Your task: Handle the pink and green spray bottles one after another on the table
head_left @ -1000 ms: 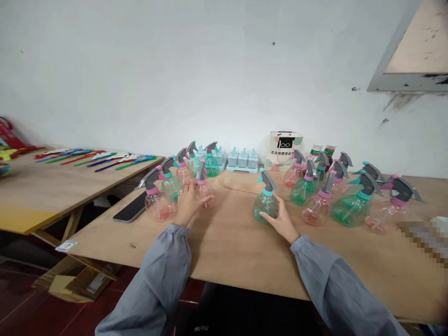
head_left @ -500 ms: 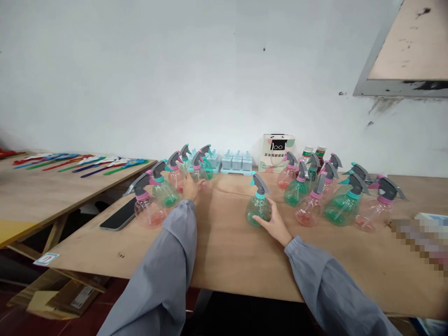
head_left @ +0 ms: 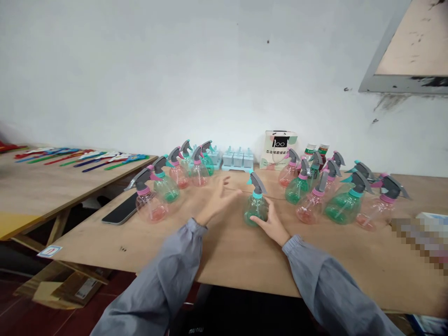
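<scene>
A green spray bottle (head_left: 255,211) with a turquoise collar and grey trigger head stands upright at the middle of the table. My right hand (head_left: 275,223) is wrapped around its right side, thumb across the front. To its left, my left hand (head_left: 220,198) hangs over the wood with fingers apart and nothing in them, slightly blurred. Beyond that hand stands a pink spray bottle (head_left: 199,173), within a cluster of several pink and green ones. Nearest in this cluster is another pink spray bottle (head_left: 152,207). On the right, more stand grouped, among them a green spray bottle (head_left: 345,205).
A black phone (head_left: 121,210) lies by the left cluster. Along the wall are light-blue popsicle moulds (head_left: 238,161), a printed paper bag (head_left: 278,151) and two small labelled bottles (head_left: 322,154). A second table (head_left: 21,196) at left bears colourful strips.
My left hand has let go of the pink spray bottle in the left cluster and moved right, toward the green one. My right hand keeps its hold.
</scene>
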`<state>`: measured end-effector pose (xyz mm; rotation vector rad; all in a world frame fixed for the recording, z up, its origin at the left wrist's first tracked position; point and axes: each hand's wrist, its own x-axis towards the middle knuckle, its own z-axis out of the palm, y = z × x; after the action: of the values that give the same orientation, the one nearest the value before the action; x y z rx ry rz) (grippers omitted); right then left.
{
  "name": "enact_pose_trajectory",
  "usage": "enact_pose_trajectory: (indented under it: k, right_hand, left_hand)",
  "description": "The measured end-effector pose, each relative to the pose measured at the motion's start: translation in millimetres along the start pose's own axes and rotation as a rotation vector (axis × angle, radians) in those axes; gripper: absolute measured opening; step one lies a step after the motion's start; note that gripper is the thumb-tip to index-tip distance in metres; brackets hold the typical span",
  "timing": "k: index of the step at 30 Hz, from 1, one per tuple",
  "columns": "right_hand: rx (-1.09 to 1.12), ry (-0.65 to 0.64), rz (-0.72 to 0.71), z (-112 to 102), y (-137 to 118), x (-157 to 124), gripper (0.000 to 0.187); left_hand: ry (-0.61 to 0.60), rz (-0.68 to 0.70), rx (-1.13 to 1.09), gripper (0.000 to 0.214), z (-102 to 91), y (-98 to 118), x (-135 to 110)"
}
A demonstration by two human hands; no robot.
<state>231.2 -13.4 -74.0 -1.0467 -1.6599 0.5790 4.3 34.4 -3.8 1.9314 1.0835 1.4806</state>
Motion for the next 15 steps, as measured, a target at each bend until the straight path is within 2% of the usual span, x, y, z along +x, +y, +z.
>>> enact_pose_trajectory:
  k: [2, 3, 5, 7, 8, 9, 11, 12, 13, 14, 15]
  right_hand:
    - [-0.047, -0.066, -0.052, 2.7, -3.3, -2.5, 0.085]
    - [-0.079, -0.108, -0.085, 3.0, -5.9, -3.5, 0.084]
    - [-0.164, -0.189, -0.169, -0.8, -13.4, -4.5, 0.082]
    - [-0.270, -0.176, -0.280, -13.3, -23.7, -3.4, 0.070]
    - [-0.322, -0.091, -0.350, -23.3, -29.3, -2.1, 0.061]
    - [-0.367, 0.061, -0.414, -35.7, -34.7, -0.3, 0.052]
    - [-0.419, 0.547, -0.505, -65.4, -42.4, 3.9, 0.044]
    - [-0.431, 0.822, -0.479, -81.4, -43.9, 6.0, 0.045]
    - [-0.460, 1.020, -0.415, -97.0, -43.3, 8.0, 0.050]
    - [-0.513, 1.100, -0.318, -111.3, -40.5, 9.7, 0.057]
    - [-0.563, 1.115, -0.224, -123.7, -35.9, 11.1, 0.064]
  left_hand:
    - [-0.150, 0.049, -0.006, 0.090, 20.8, 20.9, -15.9]
    - [-0.164, 0.052, -0.014, 0.092, 29.3, 28.1, -20.7]
    - [-0.102, 0.016, -0.053, 0.086, 41.2, 34.9, -24.5]
    - [-0.014, -0.062, -0.147, 0.075, 44.8, 33.0, -22.4]
    - [0.016, -0.107, -0.206, 0.070, 43.4, 30.1, -20.3]
    - [0.034, -0.149, -0.271, 0.067, 40.0, 26.9, -18.1]
    - [0.046, -0.209, -0.399, 0.060, 28.8, 22.0, -14.6]
    - [0.053, -0.220, -0.456, 0.055, 22.0, 21.1, -13.5]
    - [0.063, -0.224, -0.507, 0.050, 15.2, 21.6, -12.8]
    - [0.078, -0.229, -0.552, 0.047, 8.8, 23.2, -12.3]
    - [0.091, -0.243, -0.584, 0.044, 3.3, 25.7, -12.0]
